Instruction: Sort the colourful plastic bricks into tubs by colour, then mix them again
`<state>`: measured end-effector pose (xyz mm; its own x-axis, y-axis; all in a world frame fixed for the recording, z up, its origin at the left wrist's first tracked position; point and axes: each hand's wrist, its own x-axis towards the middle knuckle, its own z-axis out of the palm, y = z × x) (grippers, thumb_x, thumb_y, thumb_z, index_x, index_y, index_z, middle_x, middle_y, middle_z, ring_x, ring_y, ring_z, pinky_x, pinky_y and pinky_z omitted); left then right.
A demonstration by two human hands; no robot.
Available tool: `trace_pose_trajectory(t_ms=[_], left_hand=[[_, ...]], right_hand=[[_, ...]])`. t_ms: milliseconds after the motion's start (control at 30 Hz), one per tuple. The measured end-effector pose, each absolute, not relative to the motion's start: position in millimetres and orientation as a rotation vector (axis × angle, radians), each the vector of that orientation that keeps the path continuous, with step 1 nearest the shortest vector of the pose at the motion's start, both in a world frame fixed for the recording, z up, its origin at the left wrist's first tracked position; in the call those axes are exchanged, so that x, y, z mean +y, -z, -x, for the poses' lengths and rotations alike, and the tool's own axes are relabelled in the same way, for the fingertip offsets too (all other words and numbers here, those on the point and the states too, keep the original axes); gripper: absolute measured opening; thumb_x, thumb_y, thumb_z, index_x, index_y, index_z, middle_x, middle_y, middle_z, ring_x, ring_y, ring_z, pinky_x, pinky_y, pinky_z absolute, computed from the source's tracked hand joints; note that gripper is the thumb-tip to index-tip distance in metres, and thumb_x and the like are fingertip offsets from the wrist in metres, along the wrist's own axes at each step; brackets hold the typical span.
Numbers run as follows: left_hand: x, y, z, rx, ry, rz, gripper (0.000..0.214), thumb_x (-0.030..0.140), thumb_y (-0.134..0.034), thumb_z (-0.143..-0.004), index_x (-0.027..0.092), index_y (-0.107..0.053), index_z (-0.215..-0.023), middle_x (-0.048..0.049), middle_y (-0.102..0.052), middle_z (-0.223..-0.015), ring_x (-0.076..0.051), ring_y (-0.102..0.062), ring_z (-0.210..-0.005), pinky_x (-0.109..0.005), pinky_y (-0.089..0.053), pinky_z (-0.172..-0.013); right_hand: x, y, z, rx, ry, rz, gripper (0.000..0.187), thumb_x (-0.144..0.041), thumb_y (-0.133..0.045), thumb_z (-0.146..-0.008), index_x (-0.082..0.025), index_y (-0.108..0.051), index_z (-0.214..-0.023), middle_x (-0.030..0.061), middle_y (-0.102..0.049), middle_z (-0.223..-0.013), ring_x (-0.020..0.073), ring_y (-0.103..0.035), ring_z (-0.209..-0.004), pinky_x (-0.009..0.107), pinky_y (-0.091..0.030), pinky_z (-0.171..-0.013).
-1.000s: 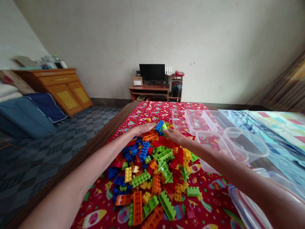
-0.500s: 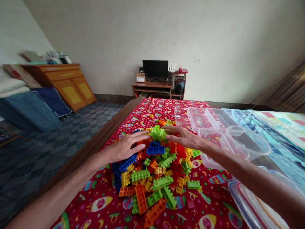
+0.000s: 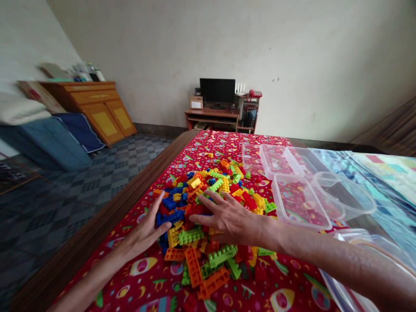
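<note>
A heap of plastic building bricks [image 3: 211, 190] in red, blue, green, yellow and orange lies on a red patterned tablecloth [image 3: 156, 277]. My right hand [image 3: 232, 219] rests flat on top of the heap's near part, fingers spread, holding nothing. My left hand [image 3: 144, 234] lies at the heap's left edge with fingers stretched out, its fingertips touching blue bricks [image 3: 170, 216]. Orange and green bricks [image 3: 208, 271] sit nearest to me in front of both hands.
Several clear plastic containers [image 3: 300, 201] stand to the right of the heap, with a lidded one [image 3: 341, 281] at the near right. The table's wooden edge [image 3: 107, 216] runs along the left. A desk with a monitor [image 3: 217, 90] stands at the far wall.
Both hands have drawn back from the far side of the heap toward me, spreading the bricks out flatter. The right hand now lies over the near middle.
</note>
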<state>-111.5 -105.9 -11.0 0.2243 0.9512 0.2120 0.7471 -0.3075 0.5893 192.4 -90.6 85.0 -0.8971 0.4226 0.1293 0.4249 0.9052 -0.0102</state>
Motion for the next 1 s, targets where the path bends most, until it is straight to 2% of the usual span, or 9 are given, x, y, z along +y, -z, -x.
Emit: trace_pose_trajectory(t_ms=[100,267,367,467,533,667,800,900,1000], left_hand=[[-110,9,89,1.538,-0.8,-2.152,0.095,0.061,-0.055,-0.082,0.026,-0.002,-0.153,-0.0116,-0.014,-0.159,-0.035,-0.019,-0.144,-0.053,-0.025,-0.114],[-92,-4,57,1.437,-0.845,-2.074,0.105,0.063,-0.063,-0.075,0.024,-0.003,-0.152,-0.0158,-0.019,-0.157,-0.035,-0.025,-0.142,-0.052,-0.029,-0.113],[-67,-8,45,1.371,-0.901,-2.052,0.11,0.064,-0.065,-0.072,0.021,-0.005,-0.153,-0.0176,-0.02,-0.157,-0.034,-0.027,-0.141,-0.048,-0.029,-0.114],[-44,-15,35,1.359,-0.931,-2.043,0.113,0.067,-0.065,-0.071,0.021,-0.003,-0.153,-0.0164,-0.02,-0.157,-0.034,-0.028,-0.141,-0.047,-0.028,-0.114],[-38,-23,31,1.346,-0.914,-2.079,0.11,0.071,-0.06,-0.072,0.022,-0.003,-0.153,-0.0148,-0.02,-0.158,-0.034,-0.025,-0.142,-0.047,-0.027,-0.115],[-55,-36,36,1.215,-0.735,-2.307,0.1,0.076,-0.048,-0.076,0.023,-0.01,-0.153,-0.0117,-0.018,-0.159,-0.034,-0.021,-0.143,-0.048,-0.023,-0.116],[-98,-28,54,1.174,-0.564,-2.479,0.099,0.081,-0.039,-0.074,0.031,-0.004,-0.153,-0.0085,0.0,-0.161,-0.038,-0.013,-0.144,-0.055,-0.024,-0.114],[-130,-15,62,1.117,-0.477,-2.594,0.114,0.083,-0.053,-0.062,0.035,0.001,-0.152,-0.0074,0.009,-0.16,-0.043,-0.007,-0.144,-0.059,-0.026,-0.111],[-154,-5,59,1.1,-0.434,-2.712,0.127,0.077,-0.069,-0.052,0.038,0.0,-0.151,-0.0077,0.014,-0.16,-0.048,-0.001,-0.142,-0.067,-0.027,-0.106]], right_hand=[[-86,-88,-192,-2.956,0.089,0.674,0.06,-0.035,-0.067,-0.081,-0.028,-0.044,-0.137,0.0179,-0.038,-0.144,0.0387,-0.036,-0.13,0.053,-0.047,-0.091],[-77,-86,-215,-2.856,0.101,0.848,0.054,-0.025,-0.061,-0.085,-0.029,-0.046,-0.136,0.014,-0.045,-0.137,0.0297,-0.048,-0.12,0.042,-0.052,-0.087],[-72,-82,-232,-2.794,0.058,0.906,0.05,-0.033,-0.057,-0.088,-0.028,-0.047,-0.137,0.0134,-0.051,-0.131,0.0264,-0.054,-0.113,0.041,-0.054,-0.085],[-71,-84,-250,-2.741,0.016,0.931,0.054,-0.044,-0.056,-0.089,-0.027,-0.046,-0.139,0.0145,-0.055,-0.127,0.0271,-0.058,-0.11,0.043,-0.054,-0.085],[-73,-88,-264,-2.71,0.006,0.938,0.059,-0.048,-0.054,-0.089,-0.027,-0.041,-0.143,0.0147,-0.055,-0.13,0.0283,-0.057,-0.115,0.045,-0.054,-0.089],[-83,-89,-290,-2.644,-0.001,0.975,0.067,-0.049,-0.049,-0.092,-0.026,-0.026,-0.15,0.0135,-0.048,-0.141,0.0274,-0.045,-0.131,0.045,-0.047,-0.101],[-96,-73,-301,-2.686,-0.038,1.047,0.069,-0.05,-0.049,-0.091,-0.028,-0.024,-0.151,0.0118,-0.046,-0.144,0.0281,-0.043,-0.133,0.046,-0.046,-0.103],[-105,-64,-302,-2.759,-0.051,0.975,0.067,-0.048,-0.054,-0.089,-0.028,-0.031,-0.148,0.0108,-0.043,-0.147,0.0293,-0.04,-0.135,0.046,-0.046,-0.104],[-112,-63,-302,-2.764,-0.047,0.915,0.063,-0.04,-0.057,-0.089,-0.028,-0.036,-0.146,0.0099,-0.038,-0.15,0.028,-0.038,-0.137,0.045,-0.043,-0.106]])
